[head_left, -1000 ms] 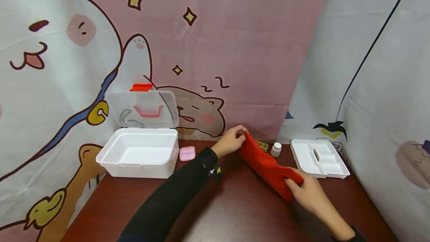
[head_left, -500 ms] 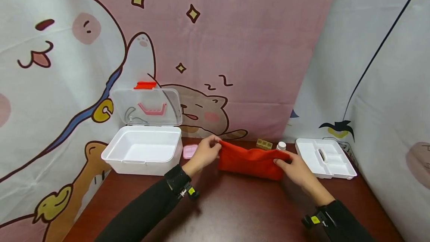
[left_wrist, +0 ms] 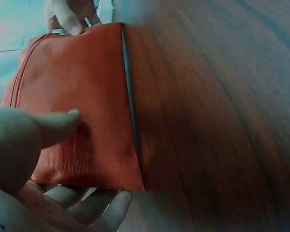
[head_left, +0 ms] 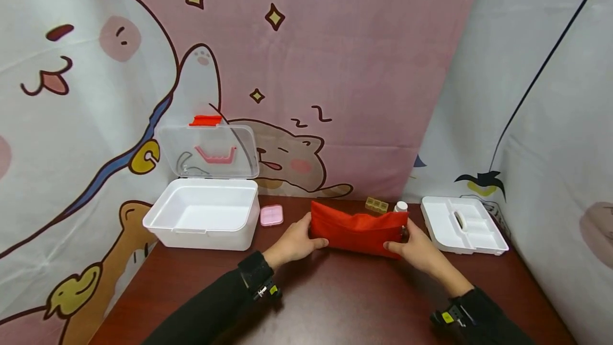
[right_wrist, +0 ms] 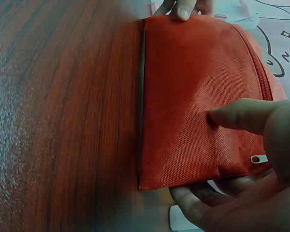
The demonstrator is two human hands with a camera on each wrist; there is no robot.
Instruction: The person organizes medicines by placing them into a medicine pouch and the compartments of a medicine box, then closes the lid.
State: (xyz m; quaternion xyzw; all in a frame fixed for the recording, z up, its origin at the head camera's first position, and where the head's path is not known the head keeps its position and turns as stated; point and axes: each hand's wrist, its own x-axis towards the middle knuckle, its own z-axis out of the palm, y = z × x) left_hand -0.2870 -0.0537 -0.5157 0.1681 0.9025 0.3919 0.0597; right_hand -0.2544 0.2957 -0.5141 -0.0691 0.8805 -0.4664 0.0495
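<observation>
A red zip pouch (head_left: 356, 232) stands on its long side at the table, or just over it; I cannot tell if it touches. My left hand (head_left: 296, 239) grips its left end, thumb on the near face and fingers behind. At the other end my right hand (head_left: 414, 247) holds it the same way. In the right wrist view the zipper pull (right_wrist: 259, 158) sits by the right thumb, and the zip (right_wrist: 261, 77) runs along the top edge. The left wrist view shows the left thumb (left_wrist: 58, 126) pressing the fabric. What is inside the pouch is hidden.
A white box (head_left: 198, 239) with its clear lid (head_left: 165, 148) raised stands at the left. Beside it lies a pink case (head_left: 271, 215). Behind the pouch are a yellow compartment box (head_left: 376, 205) and a white bottle (head_left: 400, 206). A white divided tray (head_left: 442, 220) lies at the right.
The pouch swung from a slant to level and came lower. Both hands shifted from its upper corners to its ends, the left hand moving left and down. The pink case is now uncovered.
</observation>
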